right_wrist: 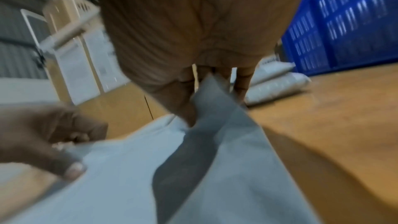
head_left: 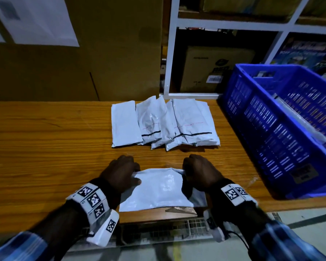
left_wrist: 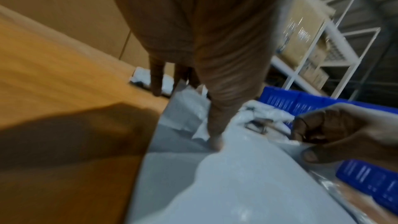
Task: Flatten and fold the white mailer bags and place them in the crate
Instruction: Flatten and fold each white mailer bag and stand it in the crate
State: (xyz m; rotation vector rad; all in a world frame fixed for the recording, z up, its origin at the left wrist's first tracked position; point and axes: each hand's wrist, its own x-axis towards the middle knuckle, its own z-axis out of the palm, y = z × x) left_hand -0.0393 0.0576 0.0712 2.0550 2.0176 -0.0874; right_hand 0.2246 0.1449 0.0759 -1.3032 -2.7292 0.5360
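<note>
Left hand [head_left: 120, 171] pinches the far-left corner of the bag [head_left: 160, 191], thumb on top, fingers curled over the edge. Right hand [head_left: 200, 171] pinches the far-right corner the same way. Hands well apart, one at each end of the bag's far edge.

Bag lies on the table [head_left: 45, 147] at the near edge, between the wrists; far edge lifted off the wood.

Left wrist view: thumb [left_wrist: 215, 125] presses down on the bag [left_wrist: 237, 185], and it catches the right hand [left_wrist: 333, 132] gripping the opposite corner, which the head view hides under the knuckles. Right wrist view: bag [right_wrist: 215, 176] corner runs up between thumb and fingers [right_wrist: 243, 83]; left hand [right_wrist: 43, 142] at the far side, blurred.

Head view only: pile of bags [head_left: 164, 123] further back on the table, overlapping. Crate [head_left: 282, 129], blue, to the right of the pile, tilted; something pale inside, can't tell what. Shelf [head_left: 224, 25] behind.
</note>
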